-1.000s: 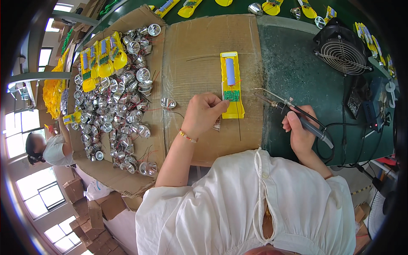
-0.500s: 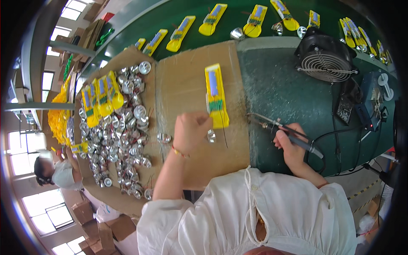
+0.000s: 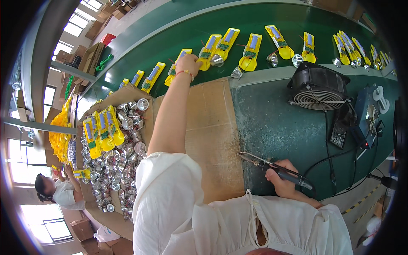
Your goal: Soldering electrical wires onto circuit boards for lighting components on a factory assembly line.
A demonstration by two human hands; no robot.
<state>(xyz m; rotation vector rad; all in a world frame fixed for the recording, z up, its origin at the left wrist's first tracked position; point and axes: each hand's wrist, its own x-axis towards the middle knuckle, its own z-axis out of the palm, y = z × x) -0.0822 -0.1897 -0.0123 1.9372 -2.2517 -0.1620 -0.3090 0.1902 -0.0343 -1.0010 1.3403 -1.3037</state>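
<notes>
Left hand (image 3: 188, 64), grip unclear, is at a casing (image 3: 208, 50), long axis slanting far-right; right hand (image 3: 280, 182) clasps the iron (image 3: 302, 182), tip far-left.

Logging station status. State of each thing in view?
left hand: at far yellow housings; grip unclear
right hand: closed on soldering iron
soldering iron: held, tip pointing left; heat unclear
far yellow housings: open, circuit boards exposed
near yellow housings: atop reflectors
reflectors: heaped loosely
fan: standing; spin unclear
blue box: red light lit
</notes>
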